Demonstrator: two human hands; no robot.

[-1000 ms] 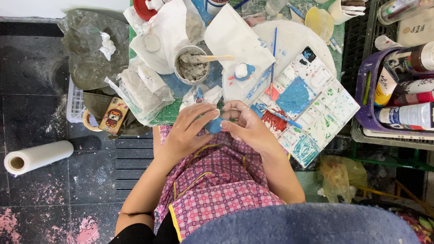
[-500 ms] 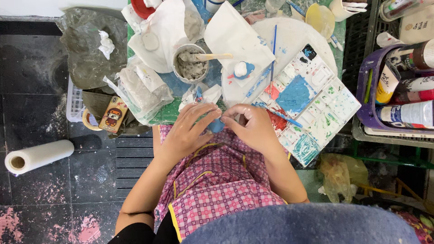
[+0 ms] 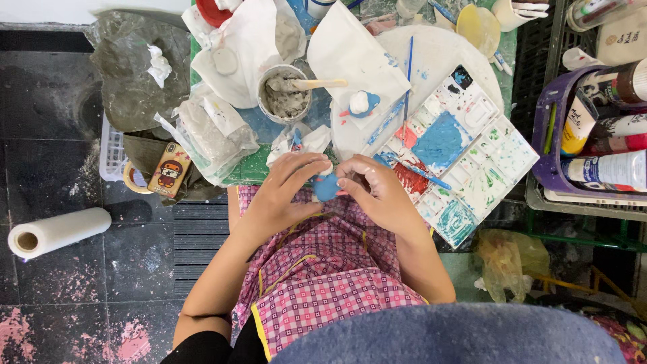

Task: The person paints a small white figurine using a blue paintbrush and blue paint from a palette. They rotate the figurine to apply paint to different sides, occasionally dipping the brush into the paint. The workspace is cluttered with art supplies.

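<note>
Cluttered, paint-smeared table (image 3: 256,172) ahead; small blue clay figure (image 3: 326,187) at near edge, pinched between left hand (image 3: 286,192) and right hand (image 3: 377,192). Already blue-coated, seemingly unfinished; brushes lying on palette (image 3: 465,155).

My two hands: left hand (image 3: 280,195), right hand (image 3: 377,195), one small blue clay piece (image 3: 327,187) pinched between them. One more blue-and-white clay piece (image 3: 360,104) on the white sheet. One paint palette (image 3: 465,155), smeared. One cup of grey paste (image 3: 285,94) with one stick in it. Two thin blue brushes I can count: one (image 3: 408,67) upright by the sheet, one (image 3: 421,172) across the palette. One paper roll (image 3: 57,231) on the floor. One phone (image 3: 168,168). One purple basket (image 3: 549,135), at least four paint tubes inside.
</note>
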